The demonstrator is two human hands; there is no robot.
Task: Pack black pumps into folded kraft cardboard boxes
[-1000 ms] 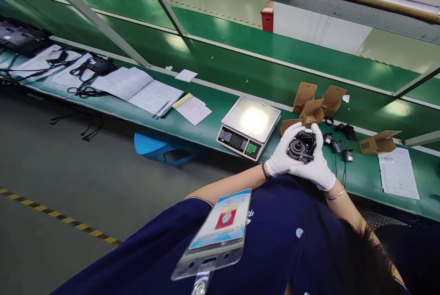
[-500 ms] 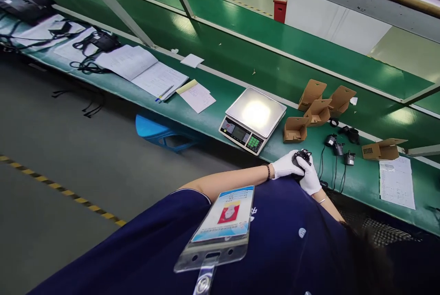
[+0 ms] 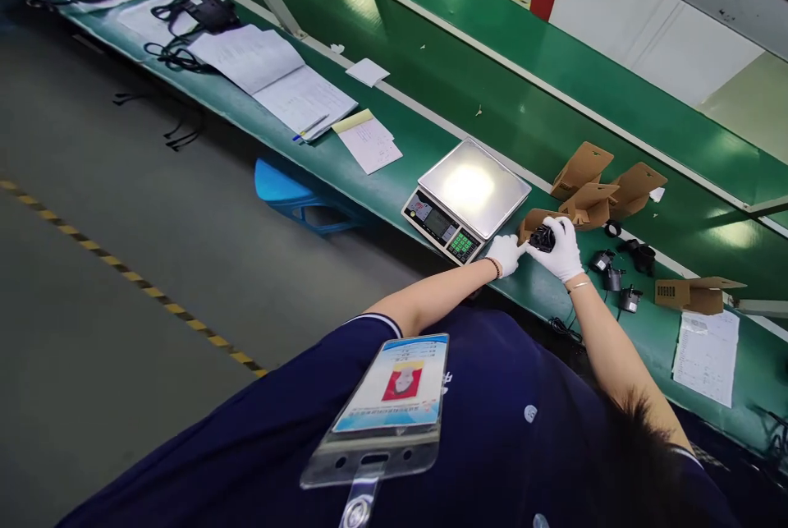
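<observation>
Both my hands wear white gloves and reach out over the green bench [image 3: 542,290]. My right hand [image 3: 563,249] is closed over a small black round part [image 3: 542,240] and holds it at the mouth of an open brown cardboard box [image 3: 530,222]. My left hand [image 3: 506,254] rests beside that box, its fingers curled against the box's near side, just right of the digital scale [image 3: 468,198].
More folded cardboard boxes [image 3: 591,183] stand behind. Small black parts with cables [image 3: 619,273] lie to the right, with another box [image 3: 695,295] and a printed sheet [image 3: 705,355]. Open paper logs [image 3: 277,80] and black cables [image 3: 197,27] sit at left. A blue stool [image 3: 295,195] is under the bench.
My hands held the black part close to my chest, then lowered it and moved it forward to the cardboard box by the scale. The view tilted down and left.
</observation>
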